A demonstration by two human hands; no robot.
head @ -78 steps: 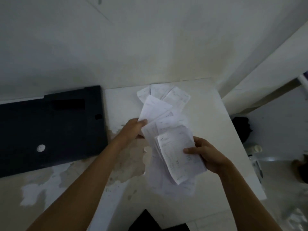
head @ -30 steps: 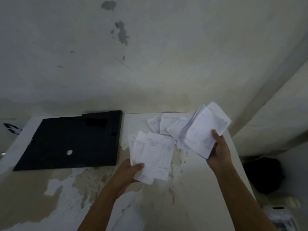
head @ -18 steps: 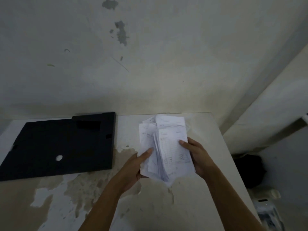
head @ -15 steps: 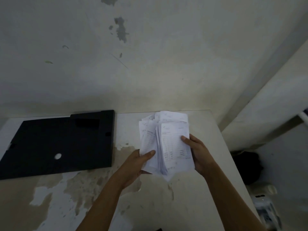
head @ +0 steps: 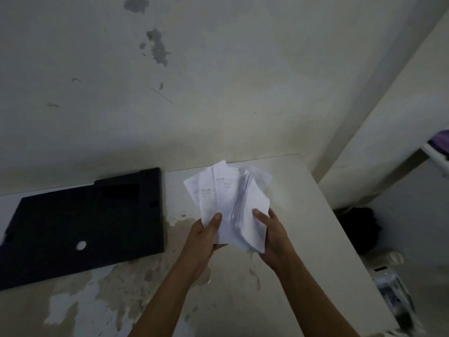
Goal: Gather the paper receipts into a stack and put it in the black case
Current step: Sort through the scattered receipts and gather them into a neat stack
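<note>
A loose fan of white paper receipts (head: 228, 203) is held upright above the middle of the table. My left hand (head: 206, 235) grips its lower left edge with the thumb across the front sheet. My right hand (head: 269, 229) grips the lower right edge. The sheets are uneven and spread at the top, and the middle ones are blurred. One or two more receipts (head: 261, 177) lie flat on the table behind the bunch, partly hidden. The flat black case (head: 80, 222) lies shut on the table's left side, well apart from both hands.
The worn white table (head: 303, 239) has peeled patches near its front. Its right edge drops to the floor, where a dark bundle (head: 359, 227) and a pale appliance (head: 393, 293) sit. A stained wall stands directly behind the table.
The separate bunches in each hand came together into one bundle held by both hands. Over the last half second the bundle fanned out at the top and tilted slightly.
</note>
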